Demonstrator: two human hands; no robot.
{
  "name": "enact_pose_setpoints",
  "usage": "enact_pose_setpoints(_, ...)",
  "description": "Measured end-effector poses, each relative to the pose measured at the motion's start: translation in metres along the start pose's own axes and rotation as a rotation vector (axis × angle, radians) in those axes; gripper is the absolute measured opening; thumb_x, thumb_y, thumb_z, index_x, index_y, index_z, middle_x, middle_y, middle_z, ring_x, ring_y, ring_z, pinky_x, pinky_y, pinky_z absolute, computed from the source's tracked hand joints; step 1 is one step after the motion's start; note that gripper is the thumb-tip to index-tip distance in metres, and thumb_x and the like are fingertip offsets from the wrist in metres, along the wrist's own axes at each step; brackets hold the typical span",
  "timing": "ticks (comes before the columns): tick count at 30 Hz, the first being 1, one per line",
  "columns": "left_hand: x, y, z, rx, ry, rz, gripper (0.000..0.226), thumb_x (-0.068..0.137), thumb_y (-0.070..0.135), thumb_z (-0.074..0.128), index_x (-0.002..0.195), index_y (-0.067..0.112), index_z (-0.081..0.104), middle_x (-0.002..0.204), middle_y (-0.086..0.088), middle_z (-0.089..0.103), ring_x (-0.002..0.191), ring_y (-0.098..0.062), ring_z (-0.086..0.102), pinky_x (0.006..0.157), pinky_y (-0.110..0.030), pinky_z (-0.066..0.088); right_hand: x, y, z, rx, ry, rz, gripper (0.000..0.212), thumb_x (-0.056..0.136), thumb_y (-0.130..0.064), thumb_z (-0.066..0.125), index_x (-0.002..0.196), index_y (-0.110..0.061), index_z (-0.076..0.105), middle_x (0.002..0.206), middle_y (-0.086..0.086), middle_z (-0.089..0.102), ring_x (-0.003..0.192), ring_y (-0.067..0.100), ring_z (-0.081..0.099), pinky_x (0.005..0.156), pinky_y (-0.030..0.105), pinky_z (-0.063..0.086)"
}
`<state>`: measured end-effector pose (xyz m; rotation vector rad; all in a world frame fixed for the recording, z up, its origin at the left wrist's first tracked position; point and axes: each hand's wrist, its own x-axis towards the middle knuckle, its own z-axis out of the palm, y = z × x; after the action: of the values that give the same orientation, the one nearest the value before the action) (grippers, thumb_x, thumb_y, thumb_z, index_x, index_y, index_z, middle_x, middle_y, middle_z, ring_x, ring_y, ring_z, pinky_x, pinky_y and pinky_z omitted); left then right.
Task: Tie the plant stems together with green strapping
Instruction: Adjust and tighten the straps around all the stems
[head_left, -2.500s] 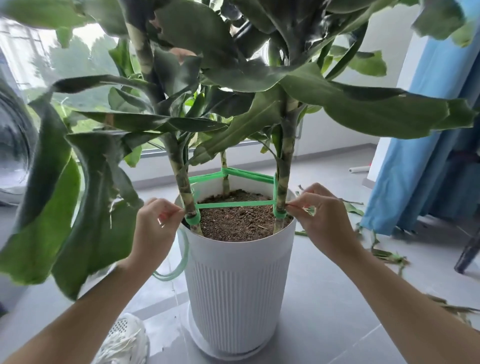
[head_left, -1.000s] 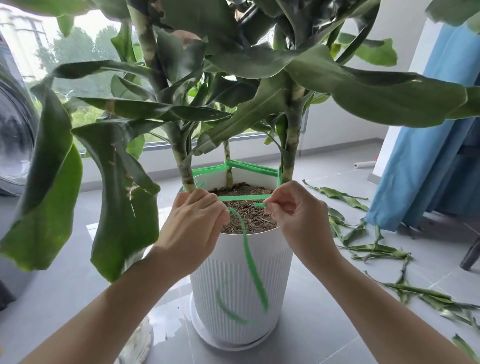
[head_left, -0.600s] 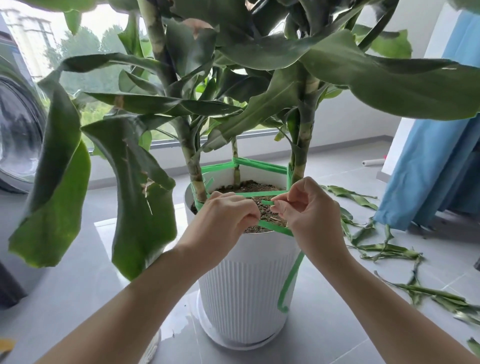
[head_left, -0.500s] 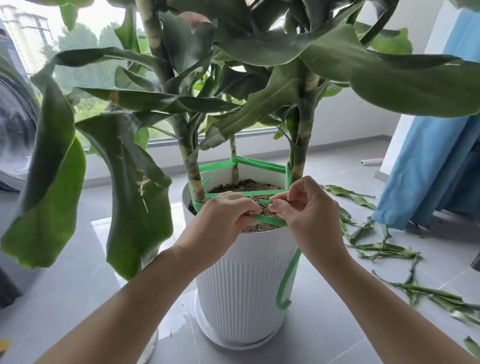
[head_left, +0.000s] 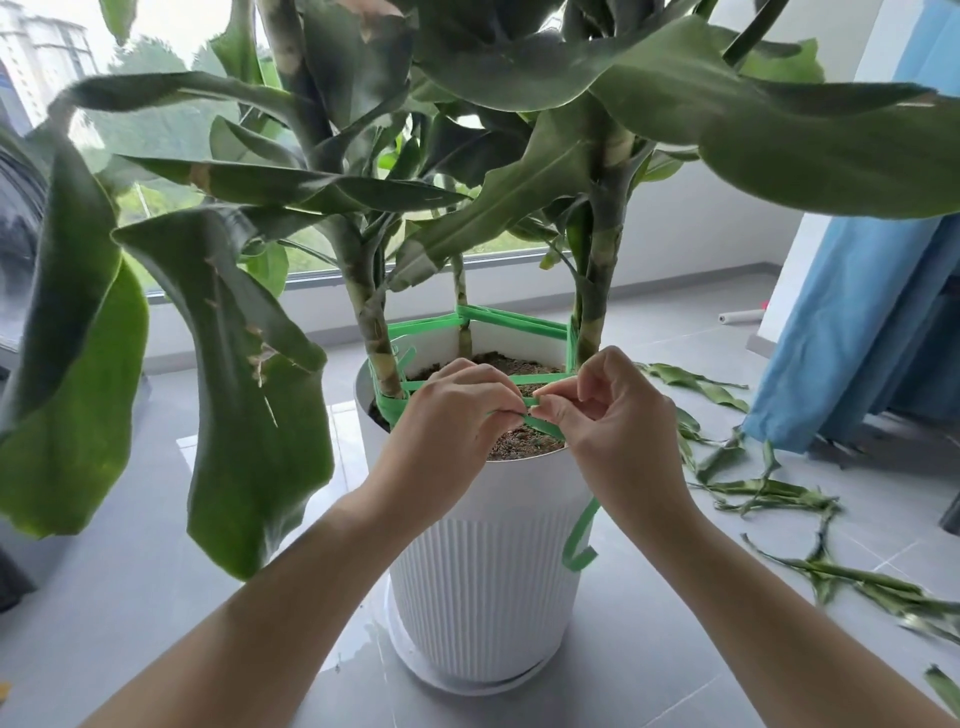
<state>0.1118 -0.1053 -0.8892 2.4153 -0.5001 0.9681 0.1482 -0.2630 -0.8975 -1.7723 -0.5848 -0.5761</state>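
Green strapping (head_left: 511, 325) is pinched between left hand (head_left: 447, 415) and right hand (head_left: 613, 415) at 6 o'clock of the pot (head_left: 483, 545); ease off and it probably goes slack.

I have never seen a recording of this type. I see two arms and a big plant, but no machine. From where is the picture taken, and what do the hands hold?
There is no machine: a person works with bare hands. The one picture comes from a wide-angle camera worn on the head, looking forward and down, so the arms entering from below are the person's own. The left hand and the right hand each pinch the green strapping above the soil of a white pot, set on a white saucer on the grey floor. The strapping runs around three plant stems; its loose end hangs beside the pot. Cut leaves lie on the floor at right, near a blue curtain.
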Motion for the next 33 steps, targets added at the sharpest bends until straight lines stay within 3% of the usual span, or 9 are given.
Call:
enact_pose_setpoints(3,0.000,0.001,0.000,-0.003,0.015,-0.018,0.006,0.080,0.012,0.071,0.084,0.014,0.075,0.085,0.007,0.069,0.085,-0.009,0.058,0.078,-0.021,0.045,0.000,0.000,-0.001,0.007,-0.027,-0.018,0.028,0.079,-0.006,0.074,0.071,-0.020,0.051,0.080,-0.008,0.072,0.073,0.002,0.070,0.068,0.021,0.057)
enact_pose_setpoints(6,-0.001,0.001,-0.001,-0.008,0.021,-0.033,0.006,0.081,0.012,0.071,0.084,0.015,0.076,0.085,0.008,0.069,0.085,-0.008,0.058,0.078,-0.020,0.045,-0.004,0.002,-0.007,0.003,-0.035,-0.030,0.018,0.083,-0.011,0.072,0.079,-0.023,0.059,0.096,-0.010,0.072,0.072,0.004,0.071,0.063,0.032,0.060)
enact_pose_setpoints(10,0.000,0.002,-0.001,-0.005,0.022,-0.048,0.007,0.082,0.013,0.071,0.085,0.015,0.076,0.085,0.010,0.069,0.085,-0.006,0.057,0.078,-0.018,0.045,-0.012,0.005,-0.021,-0.025,-0.041,-0.110,0.016,0.079,-0.023,0.074,0.090,-0.015,0.065,0.110,-0.007,0.067,0.063,0.007,0.069,0.058,0.025,0.057)
enact_pose_setpoints(14,-0.002,0.003,-0.001,0.013,0.026,-0.039,0.007,0.081,0.012,0.071,0.085,0.015,0.076,0.085,0.009,0.069,0.084,-0.007,0.058,0.077,-0.016,0.044,-0.010,0.009,-0.028,-0.123,-0.098,-0.176,0.021,0.074,-0.024,0.077,0.093,-0.017,0.069,0.103,-0.007,0.063,0.055,0.011,0.062,0.054,0.022,0.053)
enact_pose_setpoints(19,-0.003,0.004,-0.001,0.000,0.019,-0.040,0.007,0.080,0.014,0.072,0.086,0.015,0.076,0.086,0.009,0.069,0.084,-0.006,0.057,0.077,-0.017,0.045,-0.001,0.012,-0.032,-0.300,-0.119,-0.226,0.028,0.070,-0.019,0.082,0.097,-0.018,0.072,0.092,-0.008,0.061,0.060,0.006,0.057,0.057,0.009,0.045)
enact_pose_setpoints(24,-0.006,0.003,-0.001,-0.028,-0.006,-0.009,0.010,0.085,0.020,0.066,0.085,0.015,0.075,0.086,0.008,0.067,0.084,-0.009,0.057,0.077,-0.024,0.047,0.003,0.015,-0.040,-0.353,-0.100,-0.211,0.013,0.071,-0.017,0.081,0.081,-0.017,0.073,0.073,-0.012,0.062,0.065,0.001,0.054,0.061,0.005,0.038)
enact_pose_setpoints(28,-0.005,0.003,-0.001,-0.003,-0.002,-0.008,0.011,0.086,0.019,0.065,0.086,0.014,0.075,0.086,0.008,0.068,0.083,-0.010,0.057,0.076,-0.022,0.046,0.006,0.015,-0.040,-0.379,-0.083,-0.259,0.014,0.071,-0.014,0.082,0.073,-0.015,0.067,0.071,-0.009,0.058,0.066,-0.004,0.051,0.062,0.005,0.034)
enact_pose_setpoints(33,-0.002,0.007,-0.002,0.043,0.016,-0.047,0.011,0.085,0.021,0.067,0.083,0.015,0.075,0.084,0.009,0.068,0.081,-0.008,0.058,0.075,-0.017,0.044,0.013,0.017,-0.039,-0.422,-0.054,-0.320,0.011,0.073,-0.011,0.080,0.079,-0.011,0.070,0.074,-0.006,0.058,0.061,-0.008,0.047,0.062,0.003,0.033)
